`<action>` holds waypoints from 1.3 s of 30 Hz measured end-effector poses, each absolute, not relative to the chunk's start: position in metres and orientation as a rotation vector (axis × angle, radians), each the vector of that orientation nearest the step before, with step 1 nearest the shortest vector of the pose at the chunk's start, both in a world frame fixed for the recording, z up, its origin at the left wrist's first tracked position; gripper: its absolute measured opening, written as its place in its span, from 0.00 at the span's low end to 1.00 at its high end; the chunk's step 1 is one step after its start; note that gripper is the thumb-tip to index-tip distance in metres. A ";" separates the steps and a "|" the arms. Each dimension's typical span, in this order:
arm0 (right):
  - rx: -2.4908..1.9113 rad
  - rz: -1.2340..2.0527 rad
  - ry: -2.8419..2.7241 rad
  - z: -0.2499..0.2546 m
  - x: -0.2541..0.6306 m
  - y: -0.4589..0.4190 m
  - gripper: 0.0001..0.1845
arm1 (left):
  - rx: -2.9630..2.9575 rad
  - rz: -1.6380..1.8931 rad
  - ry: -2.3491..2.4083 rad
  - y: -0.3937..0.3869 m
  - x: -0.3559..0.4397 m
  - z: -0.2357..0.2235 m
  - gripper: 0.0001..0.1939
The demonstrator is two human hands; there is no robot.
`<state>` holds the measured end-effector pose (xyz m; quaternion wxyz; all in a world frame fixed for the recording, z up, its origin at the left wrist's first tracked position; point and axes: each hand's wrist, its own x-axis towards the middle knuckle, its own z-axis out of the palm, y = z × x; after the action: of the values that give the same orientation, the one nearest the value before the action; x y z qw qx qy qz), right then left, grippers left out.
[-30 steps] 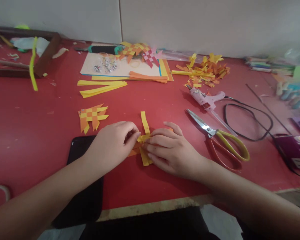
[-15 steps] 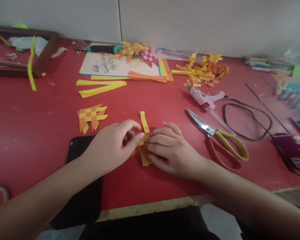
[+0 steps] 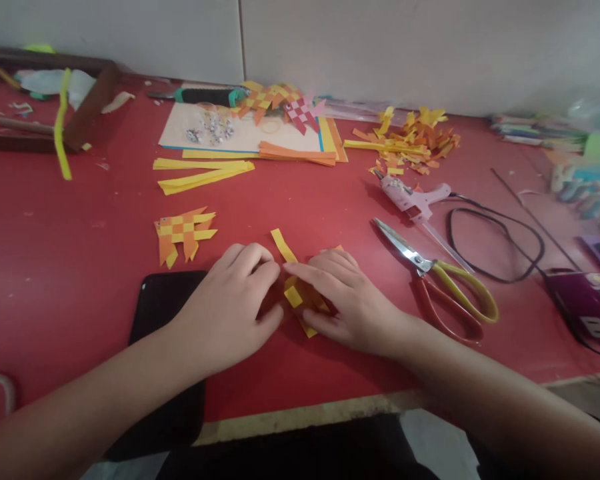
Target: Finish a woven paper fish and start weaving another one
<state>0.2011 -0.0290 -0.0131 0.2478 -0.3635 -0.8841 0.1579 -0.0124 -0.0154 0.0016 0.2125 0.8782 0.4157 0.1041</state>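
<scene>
A half-woven piece of yellow and orange paper strips [image 3: 295, 295] lies on the red table [image 3: 300, 200] between my hands. One yellow strip end sticks out toward the back. My left hand [image 3: 233, 303] has its fingers curled down over the piece's left edge, and the fingertips are hidden. My right hand [image 3: 347, 300] lies flat on the piece's right side with fingers stretched out, its index finger reaching toward the left hand. A finished orange-and-yellow woven fish [image 3: 184, 233] sits to the left.
Scissors [image 3: 437, 273] and a pink glue gun [image 3: 413, 197] with its black cord lie to the right. Loose yellow strips [image 3: 203, 173], a sheet with googly eyes and woven fish [image 3: 250, 123], and a scrap pile [image 3: 410, 140] lie behind. A black phone [image 3: 167, 360] rests under my left forearm.
The woven piece has turned so its long yellow strip now slants left. My left hand went from pinching a strip to curling over the piece, and my right hand flattened on it.
</scene>
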 end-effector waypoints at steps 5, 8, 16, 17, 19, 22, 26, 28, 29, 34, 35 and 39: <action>-0.957 0.302 -2.386 -0.017 0.201 -0.027 0.09 | 2.382 0.328 1.176 -0.015 -0.013 0.001 0.02; -0.920 0.276 -2.329 -0.017 0.202 -0.027 0.07 | 2.295 0.403 1.195 -0.016 -0.014 0.003 0.07; -0.779 0.330 -2.205 -0.012 0.205 -0.026 0.08 | 1.601 0.558 1.056 -0.016 -0.012 0.006 0.13; -0.775 0.333 -2.203 -0.011 0.205 -0.026 0.08 | 1.541 0.553 1.055 -0.015 -0.011 0.005 0.14; -0.776 0.363 -2.190 -0.009 0.206 -0.027 0.11 | 1.451 0.527 1.066 -0.013 -0.010 0.004 0.15; -0.779 0.484 -2.173 -0.003 0.207 -0.032 0.15 | 1.366 0.513 1.111 -0.012 -0.009 0.003 0.17; -0.850 0.415 -2.158 -0.001 0.203 -0.036 0.12 | 1.306 0.509 1.152 -0.015 -0.007 0.007 0.21; -0.909 0.294 -2.145 -0.003 0.200 -0.036 0.09 | 1.304 0.510 1.145 -0.016 -0.006 0.008 0.21; -0.929 0.257 -2.142 -0.005 0.199 -0.036 0.07 | 1.312 0.520 1.145 -0.016 -0.005 0.008 0.21; -0.941 0.278 -2.146 -0.008 0.198 -0.036 0.06 | 1.364 0.557 1.146 -0.018 -0.003 0.008 0.21; -0.937 0.291 -2.147 -0.008 0.198 -0.036 0.06 | 1.380 0.554 1.139 -0.018 -0.003 0.007 0.21; -0.940 0.306 -2.176 -0.006 0.198 -0.037 0.06 | 1.506 0.550 1.106 -0.021 -0.003 0.005 0.21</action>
<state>0.1984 -0.0372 -0.0065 0.3672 -0.3658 -0.8469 0.1191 -0.0029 -0.0215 0.0048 0.5621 0.6396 0.4697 0.2334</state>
